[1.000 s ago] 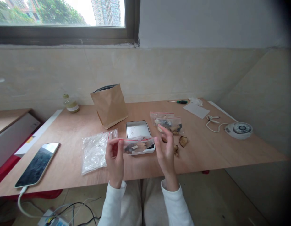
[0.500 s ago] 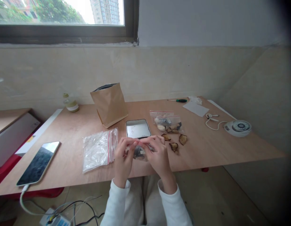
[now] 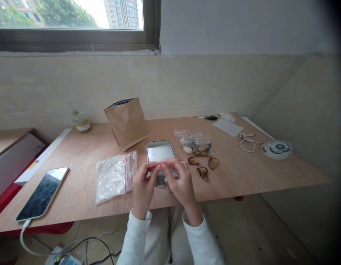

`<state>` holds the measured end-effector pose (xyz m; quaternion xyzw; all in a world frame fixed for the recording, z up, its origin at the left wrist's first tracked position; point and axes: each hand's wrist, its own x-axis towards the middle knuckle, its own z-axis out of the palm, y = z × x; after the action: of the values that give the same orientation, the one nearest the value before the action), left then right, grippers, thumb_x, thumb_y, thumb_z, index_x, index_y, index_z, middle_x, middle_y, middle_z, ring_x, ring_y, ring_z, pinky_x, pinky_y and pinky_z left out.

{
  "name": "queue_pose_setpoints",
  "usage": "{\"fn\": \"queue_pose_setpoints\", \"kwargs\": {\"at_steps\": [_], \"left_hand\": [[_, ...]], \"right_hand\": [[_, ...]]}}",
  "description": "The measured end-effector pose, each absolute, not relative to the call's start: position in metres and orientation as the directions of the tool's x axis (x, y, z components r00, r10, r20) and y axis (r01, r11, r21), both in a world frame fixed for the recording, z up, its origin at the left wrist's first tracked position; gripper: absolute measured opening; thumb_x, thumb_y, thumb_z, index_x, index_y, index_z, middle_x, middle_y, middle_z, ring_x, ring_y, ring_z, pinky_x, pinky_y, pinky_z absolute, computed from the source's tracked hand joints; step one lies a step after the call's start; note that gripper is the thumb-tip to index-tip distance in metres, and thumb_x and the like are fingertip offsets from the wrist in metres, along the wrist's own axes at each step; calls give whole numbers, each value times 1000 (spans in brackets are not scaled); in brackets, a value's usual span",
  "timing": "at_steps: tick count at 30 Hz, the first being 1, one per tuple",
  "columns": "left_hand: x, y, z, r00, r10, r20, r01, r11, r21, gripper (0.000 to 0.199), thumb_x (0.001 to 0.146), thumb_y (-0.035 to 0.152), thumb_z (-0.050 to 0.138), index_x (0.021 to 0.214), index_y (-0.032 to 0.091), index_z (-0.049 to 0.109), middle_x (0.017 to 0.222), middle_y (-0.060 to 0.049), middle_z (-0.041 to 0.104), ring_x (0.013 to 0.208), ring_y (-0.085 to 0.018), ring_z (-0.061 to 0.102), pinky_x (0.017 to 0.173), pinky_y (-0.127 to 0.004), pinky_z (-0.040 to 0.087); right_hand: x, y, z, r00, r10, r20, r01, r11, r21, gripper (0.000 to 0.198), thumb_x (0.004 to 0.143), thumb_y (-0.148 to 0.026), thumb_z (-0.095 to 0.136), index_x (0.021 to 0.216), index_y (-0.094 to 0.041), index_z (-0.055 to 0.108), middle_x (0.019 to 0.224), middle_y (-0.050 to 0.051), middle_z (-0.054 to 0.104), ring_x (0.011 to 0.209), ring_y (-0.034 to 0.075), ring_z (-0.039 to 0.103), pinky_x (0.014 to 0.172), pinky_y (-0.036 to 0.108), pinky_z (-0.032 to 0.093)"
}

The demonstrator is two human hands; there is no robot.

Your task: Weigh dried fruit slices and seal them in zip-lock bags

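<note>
Both hands meet at the red-edged top of a clear zip bag [image 3: 161, 181] with dark pieces inside, above the table's front edge. My left hand [image 3: 145, 184] pinches the bag's top edge between thumb and fingers. Close against it, my right hand [image 3: 180, 181] pinches the same edge, and the red strip shows across its fingers. Just behind the hands lies a flat silver-topped device [image 3: 160, 150], partly covered by them. Left of my left hand is a stack of clear zip bags [image 3: 112, 177]. Three dried brown slices [image 3: 203, 173] lie right of my right hand.
Filled zip bags [image 3: 196, 144] lie behind the slices. A brown paper bag [image 3: 127, 123] stands open at the back, near a bottle [image 3: 81, 122]. A phone [image 3: 43, 193] with a cable is at left. A screwdriver [image 3: 211, 117], paper [image 3: 228, 127] and white round device [image 3: 277, 149] are at right.
My right fingers have shifted along the bag's top edge, and more of the red strip shows now. The whole view has moved slightly; things on the table stay in place.
</note>
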<state>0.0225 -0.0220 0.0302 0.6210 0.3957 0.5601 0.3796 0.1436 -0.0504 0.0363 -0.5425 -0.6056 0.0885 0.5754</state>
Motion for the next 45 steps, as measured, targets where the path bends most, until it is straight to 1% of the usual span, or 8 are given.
{"fn": "queue_pose_setpoints", "kwargs": {"at_steps": [8,12,15,23,29,33,38,45], "left_hand": [[24,-21,24,97,916,390,91,-399,913,13,86,33,62,84,21,66,77,-1,66,70,-14,61,64,-24,47],[19,-19,22,9,914,406,123,-404,906,17,89,36,58,85,20,61,76,0,63,68,-12,59,63,-23,46],[15,-17,22,-19,894,447,148,-439,886,17,90,36,56,86,20,59,78,0,62,69,-12,59,63,-22,46],[13,-16,23,138,896,421,103,-436,894,12,89,31,59,95,21,62,90,-2,64,84,-14,62,72,-23,49],[12,-15,21,28,920,392,92,-393,915,15,86,34,62,83,20,62,78,0,63,71,-12,60,63,-22,48],[9,-16,20,1,946,326,53,-325,944,17,86,36,62,83,20,61,76,1,63,66,-12,61,59,-22,48],[7,-14,22,65,937,344,75,-349,934,16,85,36,63,86,20,64,80,-1,67,73,-14,64,66,-24,51],[6,-13,28,180,913,366,141,-392,909,10,84,30,66,85,21,67,82,0,69,77,-13,65,71,-23,51]], "right_hand": [[143,-49,28,337,739,584,570,333,-751,22,93,-28,55,74,-24,65,71,0,70,69,18,59,70,30,43],[144,-45,24,231,819,526,527,349,-775,18,94,-35,56,87,-24,68,85,2,73,79,19,62,73,29,45],[146,-43,21,177,837,518,558,348,-753,18,93,-33,58,81,-23,67,77,0,71,73,18,60,70,28,44],[146,-45,17,225,795,563,617,331,-714,18,91,-25,60,75,-24,67,70,-1,70,68,20,53,64,27,42],[148,-45,22,142,831,538,575,373,-728,11,90,-33,63,88,-24,69,83,0,74,74,18,61,72,28,43],[152,-47,24,153,816,558,596,375,-711,17,91,-25,61,75,-23,67,70,0,70,67,17,60,69,28,41],[153,-48,25,190,790,583,601,376,-705,22,89,-14,58,71,-22,66,65,-2,69,60,15,57,65,28,39],[154,-47,23,138,834,535,599,360,-715,12,90,-23,61,80,-23,67,75,-1,72,70,17,61,70,29,40]]}}
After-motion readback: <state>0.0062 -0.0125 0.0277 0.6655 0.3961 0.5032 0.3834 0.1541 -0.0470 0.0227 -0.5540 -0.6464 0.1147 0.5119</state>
